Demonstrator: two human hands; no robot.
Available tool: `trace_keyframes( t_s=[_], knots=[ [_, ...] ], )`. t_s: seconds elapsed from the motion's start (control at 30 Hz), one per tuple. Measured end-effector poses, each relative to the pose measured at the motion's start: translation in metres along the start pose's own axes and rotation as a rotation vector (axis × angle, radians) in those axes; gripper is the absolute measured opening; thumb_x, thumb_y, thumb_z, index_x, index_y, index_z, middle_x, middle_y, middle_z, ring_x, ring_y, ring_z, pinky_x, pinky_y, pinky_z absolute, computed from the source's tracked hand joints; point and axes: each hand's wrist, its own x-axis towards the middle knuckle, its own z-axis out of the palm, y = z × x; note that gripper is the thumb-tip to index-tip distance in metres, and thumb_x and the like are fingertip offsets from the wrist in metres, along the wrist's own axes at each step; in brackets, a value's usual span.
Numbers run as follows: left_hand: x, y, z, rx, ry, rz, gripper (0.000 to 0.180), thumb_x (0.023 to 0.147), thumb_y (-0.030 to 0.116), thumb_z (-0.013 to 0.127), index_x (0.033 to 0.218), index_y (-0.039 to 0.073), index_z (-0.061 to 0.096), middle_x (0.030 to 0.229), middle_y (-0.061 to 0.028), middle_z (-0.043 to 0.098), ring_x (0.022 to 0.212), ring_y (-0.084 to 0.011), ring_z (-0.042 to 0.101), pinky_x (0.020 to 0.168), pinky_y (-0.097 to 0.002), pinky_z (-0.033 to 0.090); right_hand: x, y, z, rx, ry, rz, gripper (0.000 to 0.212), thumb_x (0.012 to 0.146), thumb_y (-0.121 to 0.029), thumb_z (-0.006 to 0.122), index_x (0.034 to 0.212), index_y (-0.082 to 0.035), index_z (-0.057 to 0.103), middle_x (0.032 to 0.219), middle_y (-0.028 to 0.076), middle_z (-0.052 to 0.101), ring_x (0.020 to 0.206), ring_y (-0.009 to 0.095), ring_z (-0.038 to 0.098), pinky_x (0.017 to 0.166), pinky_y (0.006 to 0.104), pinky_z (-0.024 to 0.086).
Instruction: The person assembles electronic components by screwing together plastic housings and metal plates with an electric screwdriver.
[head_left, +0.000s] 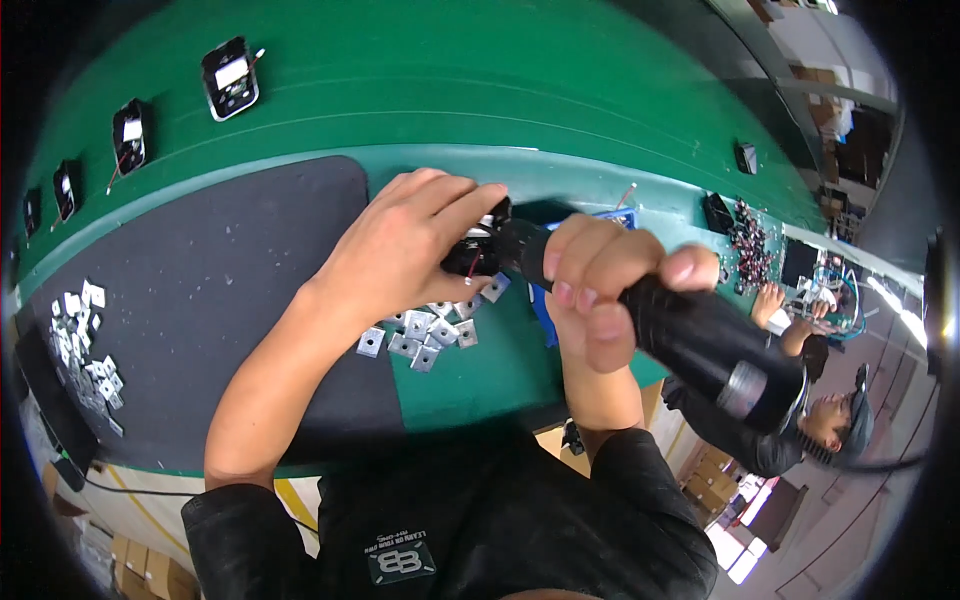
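My left hand (pixel 395 240) is closed around a small black plastic housing (pixel 472 260), holding it at the middle of the bench; the fingers hide much of it. A short red wire end shows at its lower side. In my right hand (pixel 605 265) is a black electric screwdriver (pixel 710 345), gripped near its front and tilted, its rear toward the lower right. The nose of the screwdriver meets the housing, though the exact contact point is hidden. Just below my left hand lie several square metal plates (pixel 425 335) with centre holes. Partly behind my right hand is a blue tray (pixel 546 315).
A dark mat (pixel 270 225) covers the bench's left, with more metal plates (pixel 85 350) at its edge. Along the green far surface stand several black housings (pixel 230 85). To the right are a heap of small parts (pixel 750 245), a black box (pixel 717 213) and a co-worker (pixel 765 425).
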Motion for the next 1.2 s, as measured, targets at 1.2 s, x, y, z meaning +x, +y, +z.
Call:
trace_keyframes(
  t_s=[1.2],
  knots=[
    [0.034,0.078,0.006,0.158,0.143,0.251,0.043,0.065,0.012,0.08,0.104,0.003,0.066,0.096,-0.0075,0.062,0.078,-0.0242,0.059,0.067,-0.0344,0.047,0.012,-0.101,-0.04,0.09,0.197,-0.148,0.044,0.085,-0.015,0.059,0.125,-0.013,0.04,0.07,-0.002,0.047,0.059,0.009,0.048,0.064,0.0271,0.042]
  ],
)
